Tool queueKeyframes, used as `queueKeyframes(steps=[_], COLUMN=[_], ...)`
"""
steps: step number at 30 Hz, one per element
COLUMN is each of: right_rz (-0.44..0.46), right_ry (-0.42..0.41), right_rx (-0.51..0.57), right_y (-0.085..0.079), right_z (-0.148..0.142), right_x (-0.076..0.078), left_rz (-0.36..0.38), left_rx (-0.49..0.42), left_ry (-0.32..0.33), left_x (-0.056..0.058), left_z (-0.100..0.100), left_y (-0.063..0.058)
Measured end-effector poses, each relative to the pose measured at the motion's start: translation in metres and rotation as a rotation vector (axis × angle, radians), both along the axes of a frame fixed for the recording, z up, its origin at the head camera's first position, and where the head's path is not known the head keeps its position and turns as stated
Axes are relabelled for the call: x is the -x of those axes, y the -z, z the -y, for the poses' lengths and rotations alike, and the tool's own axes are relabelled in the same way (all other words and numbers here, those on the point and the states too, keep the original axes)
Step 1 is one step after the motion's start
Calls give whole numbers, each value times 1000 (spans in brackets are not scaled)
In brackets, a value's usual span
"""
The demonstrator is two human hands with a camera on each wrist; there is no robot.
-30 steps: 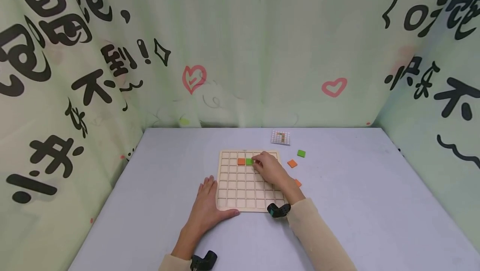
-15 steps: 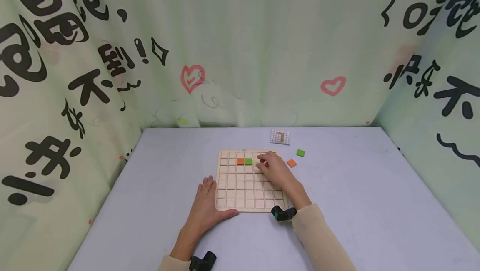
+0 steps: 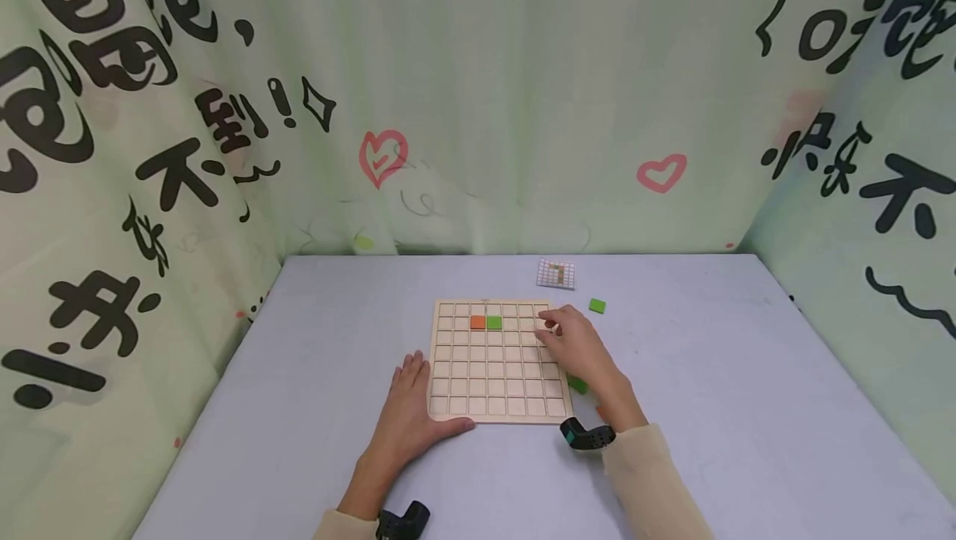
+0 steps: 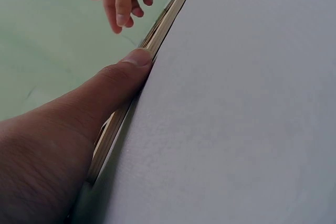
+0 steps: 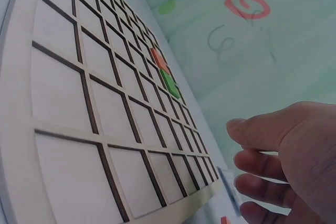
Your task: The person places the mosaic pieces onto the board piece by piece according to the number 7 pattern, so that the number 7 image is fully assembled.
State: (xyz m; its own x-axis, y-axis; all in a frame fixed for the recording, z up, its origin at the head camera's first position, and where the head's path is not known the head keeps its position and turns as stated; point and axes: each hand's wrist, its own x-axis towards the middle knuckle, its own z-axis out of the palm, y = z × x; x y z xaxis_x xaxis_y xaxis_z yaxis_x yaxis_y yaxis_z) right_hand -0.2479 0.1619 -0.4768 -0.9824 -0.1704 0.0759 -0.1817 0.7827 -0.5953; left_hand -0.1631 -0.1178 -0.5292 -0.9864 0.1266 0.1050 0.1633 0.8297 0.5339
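Note:
A wooden grid board (image 3: 485, 374) lies on the table. An orange square tile (image 3: 478, 323) and a green square tile (image 3: 495, 323) sit side by side in its second row from the back. My left hand (image 3: 407, 407) rests along the board's left side, fingers straight; its thumb (image 4: 118, 80) touches the front edge in the left wrist view. Over the board's right edge is my right hand (image 3: 582, 347), fingers loosely bent and nothing between thumb and fingertips. The right wrist view shows this hand (image 5: 294, 156) apart from the grid.
A loose green tile (image 3: 597, 306) lies behind the right hand. Another green tile (image 3: 577, 384) and a bit of orange (image 3: 600, 413) show beside the right forearm, partly hidden. A small printed grid card (image 3: 556, 274) lies near the back edge. Curtains (image 3: 478, 109) surround the table.
The right hand has let go of the green tile in the grid and moved right to the board's right edge, now covering a loose orange tile. The left hand stays put.

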Motion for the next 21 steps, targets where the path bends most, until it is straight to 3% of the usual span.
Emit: queueKeyframes(steps=[12, 16, 21], right_rz=[38, 68, 93], right_ry=[99, 149, 155], right_rx=[-6, -12, -10], right_y=[-1, 3, 9], right_z=[-28, -36, -44], right_x=[-8, -9, -9], left_rz=[3, 6, 7], left_rx=[-2, -9, -23], left_ry=[-4, 2, 5], left_x=[0, 1, 2], left_z=[1, 0, -1], left_y=[-1, 0, 2])
